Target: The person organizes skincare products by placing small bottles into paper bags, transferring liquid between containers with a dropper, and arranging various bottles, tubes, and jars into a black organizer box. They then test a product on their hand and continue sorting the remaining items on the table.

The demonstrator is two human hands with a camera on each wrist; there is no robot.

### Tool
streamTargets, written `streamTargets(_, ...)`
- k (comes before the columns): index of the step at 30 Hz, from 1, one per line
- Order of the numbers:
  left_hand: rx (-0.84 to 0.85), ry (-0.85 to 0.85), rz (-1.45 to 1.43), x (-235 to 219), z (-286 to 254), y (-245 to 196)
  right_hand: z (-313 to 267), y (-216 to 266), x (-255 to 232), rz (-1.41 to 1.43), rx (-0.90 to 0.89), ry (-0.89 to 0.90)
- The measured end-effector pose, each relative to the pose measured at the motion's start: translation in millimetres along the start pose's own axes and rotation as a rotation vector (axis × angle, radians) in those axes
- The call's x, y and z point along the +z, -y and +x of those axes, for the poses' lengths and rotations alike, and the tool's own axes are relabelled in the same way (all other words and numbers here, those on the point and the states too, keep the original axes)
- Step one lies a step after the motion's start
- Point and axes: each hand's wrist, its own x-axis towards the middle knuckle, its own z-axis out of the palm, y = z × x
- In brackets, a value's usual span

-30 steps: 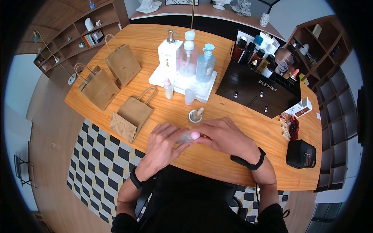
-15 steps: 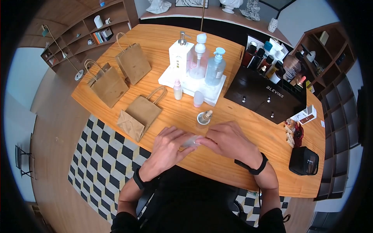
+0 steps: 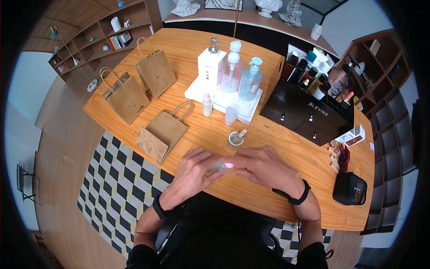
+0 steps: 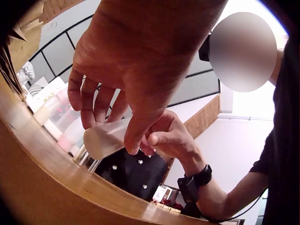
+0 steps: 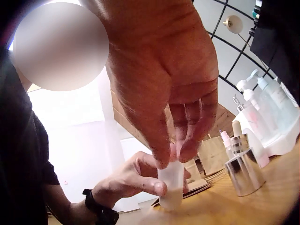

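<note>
A small frosted bottle with a pale filling in its lower part is in my left hand, gripped between thumb and fingers. Its pink top points toward my right hand. The fingers and thumb of that hand are curled at the top; in the right wrist view they sit either side of it. In the left wrist view the bottle lies tilted, its rounded base toward the camera. Just beyond both hands stands a silver dropper bottle with a beige bulb.
A white tray carries several pump bottles. In front stand a pink-capped bottle and a frosted cup-like piece. Paper bags are at left. At right are a black cosmetics chest and a small black case.
The view has shifted, so the table items appear further right. The right fingers covered the pink top half a second ago; now it shows again and the right thumb sits lower, away from the index finger.
</note>
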Motion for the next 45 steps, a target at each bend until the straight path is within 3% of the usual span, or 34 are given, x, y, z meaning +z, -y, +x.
streamTargets(5, 0.007, 0.011, 0.038, -4, -4, -2, 5, -1, 2, 0.030, -0.104, -0.099)
streamTargets(11, 0.019, 0.013, 0.047, 2, -11, 3, 3, 1, 8, -0.037, -0.028, 0.042)
streamTargets(16, -0.031, 0.040, 0.000, -5, -14, -1, 4, 5, 9, 0.022, -0.115, -0.046)
streamTargets(19, 0.032, -0.018, -0.056, -19, -18, 6, 3, 8, -1, 0.049, -0.127, -0.052)
streamTargets(22, -0.072, -0.064, 0.133, -46, -32, 27, -2, 6, -8, 0.048, -0.091, -0.052)
streamTargets(24, -0.341, -0.168, 0.497, -60, -37, 43, -3, 5, -8, 0.051, -0.052, -0.051)
streamTargets(25, -0.336, -0.162, 0.500, -64, -41, 54, -3, 5, -8, 0.038, -0.053, -0.050)
streamTargets(27, -0.563, -0.083, 0.510, -68, -50, 80, -2, 7, -9, 0.028, -0.053, -0.052)
streamTargets(28, -0.557, -0.079, 0.512, -71, -55, 91, -2, 9, -11, 0.025, -0.055, -0.034)
streamTargets(30, -0.680, 0.017, 0.308, -73, -58, 104, -2, 10, -12, 0.018, -0.037, -0.029)
streamTargets(31, -0.732, -0.010, 0.211, -79, -49, 89, -2, 9, -10, 0.026, -0.066, -0.062)
streamTargets(32, -0.716, 0.004, 0.205, -77, -48, 89, -4, 8, -10, 0.033, -0.094, -0.094)
streamTargets(34, -0.708, -0.161, 0.073, -83, -57, 95, -6, 9, -12, 0.022, -0.053, -0.083)
streamTargets(36, -0.724, -0.203, 0.031, -89, -62, 97, -6, 8, -13, 0.015, -0.033, -0.065)
streamTargets(38, -0.696, -0.412, -0.235, -97, -70, 93, -5, 8, -12, 0.041, -0.010, -0.136)
streamTargets(39, -0.682, -0.433, -0.330, -101, -75, 92, -5, 9, -14, 0.044, -0.014, -0.135)
streamTargets(42, -0.597, -0.432, -0.470, -115, -82, 74, -3, 11, -21, 0.081, 0.022, -0.285)
streamTargets(44, -0.554, -0.414, -0.423, -119, -89, 72, -3, 8, -21, 0.155, 0.071, -0.496)
streamTargets(45, -0.537, -0.379, -0.531, -120, -97, 75, -3, 8, -23, 0.155, 0.072, -0.496)
